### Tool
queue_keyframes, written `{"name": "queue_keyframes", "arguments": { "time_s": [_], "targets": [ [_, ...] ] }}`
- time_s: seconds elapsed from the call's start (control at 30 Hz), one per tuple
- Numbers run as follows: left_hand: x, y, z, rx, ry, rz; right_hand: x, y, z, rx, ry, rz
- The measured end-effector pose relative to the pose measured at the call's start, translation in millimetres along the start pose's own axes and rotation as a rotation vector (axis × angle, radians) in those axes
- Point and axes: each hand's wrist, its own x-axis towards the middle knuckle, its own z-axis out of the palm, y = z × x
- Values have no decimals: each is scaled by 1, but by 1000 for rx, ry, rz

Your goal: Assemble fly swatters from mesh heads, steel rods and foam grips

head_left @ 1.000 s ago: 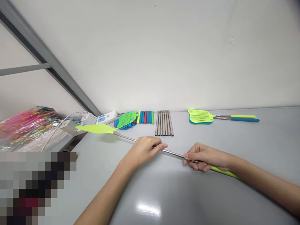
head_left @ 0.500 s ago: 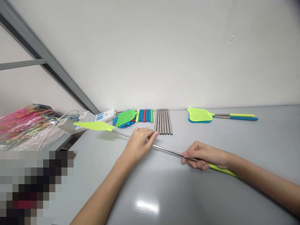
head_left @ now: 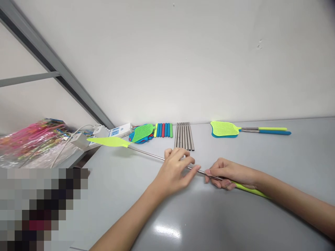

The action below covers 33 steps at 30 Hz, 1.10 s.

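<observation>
A yellow-green fly swatter (head_left: 146, 153) lies slantwise across the view, its flat head seen nearly edge-on at the left. My right hand (head_left: 226, 173) is closed round the lower metal rod, beside the yellow-green grip (head_left: 250, 189), which passes under my wrist. Over the middle of the rod, my left hand (head_left: 176, 170) has its fingers loosely curled, with the thumb stretched along the rod toward my right hand. The left palm's contact with the rod is hidden.
Metal tubes (head_left: 184, 136) lie in a row by the wall, left of them coloured grips (head_left: 163, 130) and a pile of swatter heads (head_left: 142, 133). Two fly swatters (head_left: 225, 129) rest at the right. A power strip (head_left: 120, 130) and bagged pink items (head_left: 34, 136) are at the left.
My left hand has slid along the rod to the right, closer to my right hand, and its thumb has stretched out. The right hand keeps its hold. The view has shifted slightly.
</observation>
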Motion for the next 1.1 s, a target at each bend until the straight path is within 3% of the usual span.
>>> {"name": "queue_keyframes", "arguments": {
  "time_s": [0.13,0.4,1.1],
  "targets": [
    [-3,12,10,-26,-60,52,0,1,0,18,-20,-26],
    [-4,11,19,7,-112,106,0,1,0,29,-12,-41],
    [-2,9,21,-26,-219,71,2,1,-1,8,8,-42]
  ]
}}
